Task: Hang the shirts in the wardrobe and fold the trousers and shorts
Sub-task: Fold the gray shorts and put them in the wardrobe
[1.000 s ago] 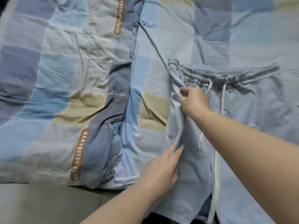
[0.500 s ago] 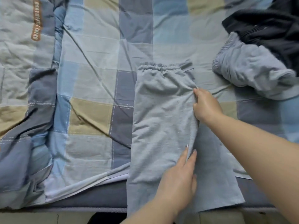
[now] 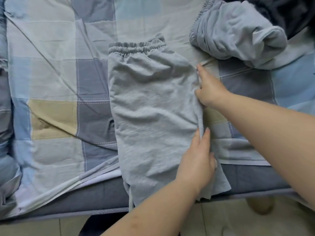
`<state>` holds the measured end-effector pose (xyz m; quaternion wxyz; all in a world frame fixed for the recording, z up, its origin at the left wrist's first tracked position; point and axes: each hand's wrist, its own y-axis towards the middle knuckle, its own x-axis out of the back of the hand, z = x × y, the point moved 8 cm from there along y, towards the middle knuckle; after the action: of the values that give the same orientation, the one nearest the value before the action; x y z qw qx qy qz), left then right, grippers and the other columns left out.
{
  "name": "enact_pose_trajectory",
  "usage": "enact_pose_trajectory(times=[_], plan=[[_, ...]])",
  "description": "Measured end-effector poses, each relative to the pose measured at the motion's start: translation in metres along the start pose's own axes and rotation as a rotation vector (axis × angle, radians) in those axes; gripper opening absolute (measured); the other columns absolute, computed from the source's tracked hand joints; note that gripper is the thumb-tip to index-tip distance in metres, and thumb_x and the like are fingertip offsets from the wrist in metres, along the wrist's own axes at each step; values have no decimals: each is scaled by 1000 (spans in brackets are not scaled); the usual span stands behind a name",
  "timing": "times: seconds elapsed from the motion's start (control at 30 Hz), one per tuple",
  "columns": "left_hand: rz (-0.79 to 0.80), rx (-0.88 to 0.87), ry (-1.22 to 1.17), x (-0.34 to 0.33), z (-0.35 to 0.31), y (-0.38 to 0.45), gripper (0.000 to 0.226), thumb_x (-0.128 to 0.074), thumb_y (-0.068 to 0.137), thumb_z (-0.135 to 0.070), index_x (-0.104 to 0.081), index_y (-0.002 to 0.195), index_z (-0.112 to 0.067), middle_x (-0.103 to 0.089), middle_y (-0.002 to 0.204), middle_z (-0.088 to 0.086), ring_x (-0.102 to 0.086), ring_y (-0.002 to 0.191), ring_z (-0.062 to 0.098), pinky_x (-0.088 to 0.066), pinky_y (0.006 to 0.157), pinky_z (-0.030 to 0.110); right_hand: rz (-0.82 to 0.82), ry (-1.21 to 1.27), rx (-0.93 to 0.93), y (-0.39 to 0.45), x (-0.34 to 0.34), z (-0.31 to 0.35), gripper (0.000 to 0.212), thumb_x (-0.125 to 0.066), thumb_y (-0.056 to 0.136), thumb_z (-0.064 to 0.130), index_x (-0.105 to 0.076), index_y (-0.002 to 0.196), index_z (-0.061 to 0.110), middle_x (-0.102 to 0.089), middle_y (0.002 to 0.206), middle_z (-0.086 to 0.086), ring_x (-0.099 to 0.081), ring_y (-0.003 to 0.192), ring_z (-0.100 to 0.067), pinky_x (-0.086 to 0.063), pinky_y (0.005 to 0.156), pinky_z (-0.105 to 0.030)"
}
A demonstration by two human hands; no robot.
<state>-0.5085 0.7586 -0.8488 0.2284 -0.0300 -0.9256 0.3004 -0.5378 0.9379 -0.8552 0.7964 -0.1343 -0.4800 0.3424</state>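
Light grey shorts (image 3: 153, 106) lie folded in half lengthwise on the checked bedsheet (image 3: 56, 82), elastic waistband away from me, leg hems hanging over the bed's front edge. My left hand (image 3: 197, 160) rests flat on the lower right part of the shorts. Its straight fingers press a ridge of cloth at the right edge. My right hand (image 3: 208, 89) lies along the upper right edge of the shorts, index finger stretched out beside the cloth and thumb touching the edge.
A crumpled pale grey garment (image 3: 238, 33) lies at the back right, with a dark garment (image 3: 281, 12) behind it. A rumpled quilt (image 3: 5, 116) runs along the left. The mattress edge (image 3: 95, 193) and tiled floor (image 3: 230, 222) are below.
The shorts went from lying spread out with the drawstring showing to being folded in half. My right hand has loosened its grip on the right edge, and my view has shifted right.
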Motion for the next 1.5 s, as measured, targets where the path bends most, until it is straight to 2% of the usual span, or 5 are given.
enact_pose_trajectory(times=[0.23, 0.47, 0.73, 1.2, 1.5], plan=[[27, 47, -126, -18, 28, 13, 73, -49, 96, -8, -9, 152, -36, -7, 161, -7, -53, 122, 15, -40, 103, 27, 169, 293, -239, -65, -56, -99, 26, -55, 93, 15, -58, 119, 17, -60, 92, 3, -59, 97, -23, -49, 94, -41], [-114, 120, -50, -15, 67, -31, 58, -53, 95, -12, -30, 146, -26, -30, 148, -3, -46, 127, 11, -40, 107, 30, -119, 275, -231, -152, -66, -134, 19, -60, 88, 43, -61, 82, 25, -56, 88, 1, -53, 84, -14, -34, 71, -24], [87, 450, -699, -66, 77, -67, 31, -46, 97, -1, -52, 114, -26, -60, 90, 4, -69, 70, 12, -53, 88, 43, 62, 266, -354, -192, -128, -132, 59, -67, 80, 44, -47, 130, 19, -50, 129, -6, -51, 118, -24, -44, 97, -38], [-617, 828, -462, -7, 184, -164, 30, -69, 86, -28, -57, 108, -11, -61, 111, 5, -59, 94, 18, -50, 90, 36, -156, 238, -479, -234, -87, -198, 27, -47, 96, 36, -62, 104, 14, -59, 107, -7, -50, 88, -18, -37, 73, -29], [-581, 897, -468, -7, 196, -165, 45, -70, 85, -23, -48, 122, -10, -58, 112, 2, -57, 96, 20, -43, 79, 31, -22, 81, -360, -223, -113, -183, 32, -60, 89, 37, -57, 114, 18, -60, 103, -2, -55, 97, -21, -43, 77, -33]])
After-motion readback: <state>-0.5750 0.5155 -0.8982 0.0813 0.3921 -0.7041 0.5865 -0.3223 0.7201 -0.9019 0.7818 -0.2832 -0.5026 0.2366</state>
